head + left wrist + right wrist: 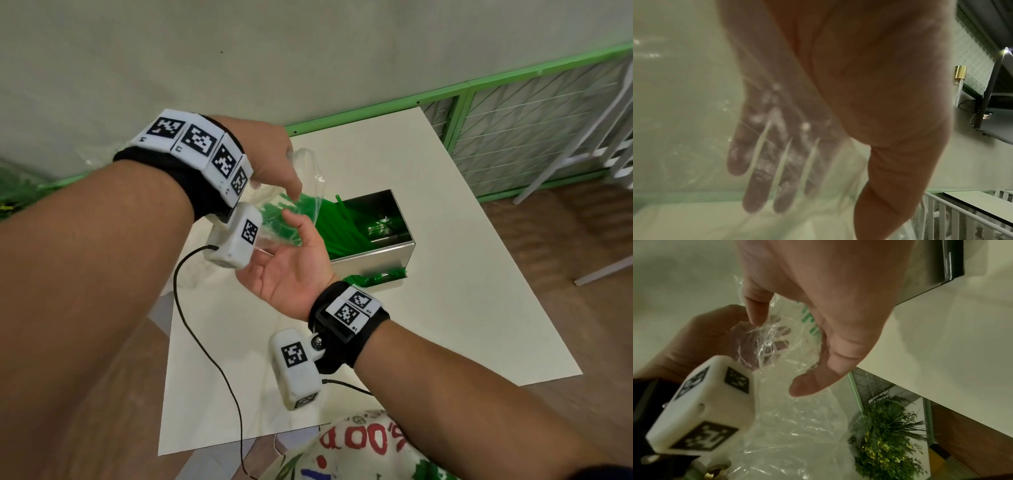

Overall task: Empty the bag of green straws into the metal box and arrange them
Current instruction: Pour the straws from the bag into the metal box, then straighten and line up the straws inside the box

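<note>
Just left of the metal box (371, 262), above the bench (462, 308), I see the clear plastic bag (310, 174), green straws (305, 202) inside; my left hand (267, 150) pinches its top, my right hand (287, 270) grips it underneath. More straws fill the box.

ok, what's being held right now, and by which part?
The clear plastic bag, in both hands: the left hand has its upper end between thumb and fingers; the right hand cups it from below.
</note>
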`<act>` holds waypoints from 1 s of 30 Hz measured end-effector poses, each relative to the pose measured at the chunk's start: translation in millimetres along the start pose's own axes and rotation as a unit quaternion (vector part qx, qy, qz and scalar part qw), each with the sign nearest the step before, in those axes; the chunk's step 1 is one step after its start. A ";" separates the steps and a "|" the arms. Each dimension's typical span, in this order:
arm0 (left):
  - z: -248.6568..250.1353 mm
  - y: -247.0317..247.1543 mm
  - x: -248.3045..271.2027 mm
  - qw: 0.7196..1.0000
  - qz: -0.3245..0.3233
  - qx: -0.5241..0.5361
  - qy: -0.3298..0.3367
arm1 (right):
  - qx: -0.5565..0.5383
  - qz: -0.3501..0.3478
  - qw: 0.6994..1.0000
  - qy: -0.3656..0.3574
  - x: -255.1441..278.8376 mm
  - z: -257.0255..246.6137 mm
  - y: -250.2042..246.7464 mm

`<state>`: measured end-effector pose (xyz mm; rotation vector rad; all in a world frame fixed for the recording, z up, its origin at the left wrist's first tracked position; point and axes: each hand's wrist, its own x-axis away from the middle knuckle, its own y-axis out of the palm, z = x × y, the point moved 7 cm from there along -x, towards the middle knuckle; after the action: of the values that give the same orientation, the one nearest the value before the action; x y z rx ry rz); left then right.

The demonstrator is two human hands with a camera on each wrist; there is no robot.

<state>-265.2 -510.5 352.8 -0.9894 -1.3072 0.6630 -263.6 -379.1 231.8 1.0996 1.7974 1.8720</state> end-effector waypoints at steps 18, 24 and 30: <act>-113.2 32.9 52.9 0.994 0.023 0.048 -0.092 | 0.239 0.113 0.960 0.095 -6.2 56.7 -15.3; -161.0 83.1 63.5 0.984 0.017 0.136 -0.112 | 0.415 0.137 0.889 0.136 3.6 49.2 -35.9; -188.9 144.8 56.4 0.960 0.000 0.250 -0.123 | 0.482 0.188 0.847 0.119 25.2 23.2 -63.0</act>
<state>-52.5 -436.6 257.4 -0.5036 -1.2611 1.0799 -280.9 -335.5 177.5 1.6685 2.9932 1.2336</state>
